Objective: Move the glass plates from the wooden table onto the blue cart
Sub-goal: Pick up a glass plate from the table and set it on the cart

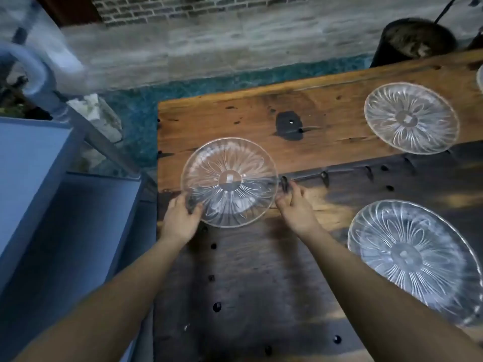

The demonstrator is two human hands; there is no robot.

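Both hands' fingers pinching glass plate [229, 182] rims, left hand [180, 218], right hand [296, 209], over wooden table [326, 121]

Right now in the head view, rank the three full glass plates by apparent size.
1. Near-right plate, closest to the camera.
2. Held plate.
3. Far-right plate; close to the held one, so their true sizes are unsure.

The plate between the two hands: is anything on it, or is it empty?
Empty. Through the clear glass plate only the wooden table shows.
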